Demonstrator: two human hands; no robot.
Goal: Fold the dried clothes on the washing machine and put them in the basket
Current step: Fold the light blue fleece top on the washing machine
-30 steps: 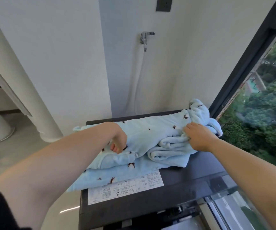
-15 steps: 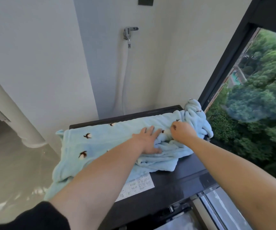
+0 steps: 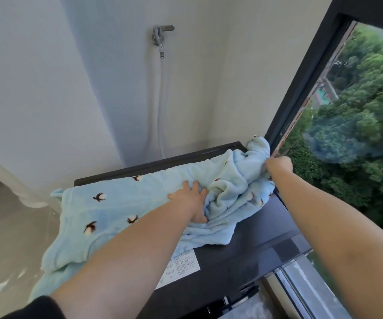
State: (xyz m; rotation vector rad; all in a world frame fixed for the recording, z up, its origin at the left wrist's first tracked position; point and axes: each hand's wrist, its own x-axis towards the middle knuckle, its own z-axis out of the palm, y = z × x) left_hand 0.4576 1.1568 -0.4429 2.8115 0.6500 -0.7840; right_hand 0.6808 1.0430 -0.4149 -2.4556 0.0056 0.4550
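Since half a second ago the left hand (image 3: 190, 199) has stayed planted mid-cloth, while the right hand (image 3: 279, 165) has carried the bunched end off to the far right.

Long axis left to right: the blue garment (image 3: 121, 203) lies across the top of the washing machine (image 3: 243, 256), its left end draping off the near-left edge and its near hem overlapping the white label (image 3: 183, 263). At about the middle the left hand presses flat, fingers spread, gripping nothing. Right of it the cloth is heaped in loose folds. The right hand is a fist pinching the far-right end, just beside the dark window frame (image 3: 301, 88). Both hands sit on the right half, so the left hand looks nearer to the loose left end for the next fold. No basket is in view.
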